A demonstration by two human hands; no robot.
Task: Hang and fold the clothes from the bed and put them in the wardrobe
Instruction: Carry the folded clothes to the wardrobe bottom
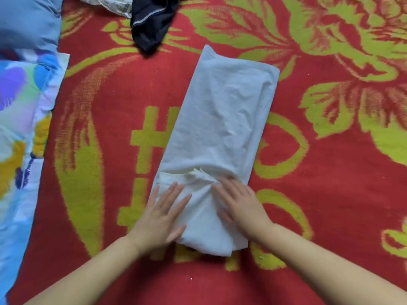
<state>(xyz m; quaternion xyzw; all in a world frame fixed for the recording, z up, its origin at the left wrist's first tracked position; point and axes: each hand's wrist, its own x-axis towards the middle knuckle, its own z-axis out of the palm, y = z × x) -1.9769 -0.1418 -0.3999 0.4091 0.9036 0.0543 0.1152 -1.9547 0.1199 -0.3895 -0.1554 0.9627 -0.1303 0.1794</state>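
A white garment (222, 119) lies folded into a long narrow strip on the red and yellow-green blanket (330, 194), running from near me toward the upper right. My left hand (163, 216) rests flat on its near left corner, fingers spread. My right hand (240, 203) presses flat on its near right part, fingers apart beside a bunched crease. Neither hand grips the cloth. A black garment (152, 23) lies crumpled at the top, just beyond the white one's far end.
A colourful floral quilt (19, 133) lies along the left edge, with a blue pillow (28, 20) above it. A crumpled pale patterned cloth (110, 3) peeks in at the top beside the black garment. Open blanket lies to the right.
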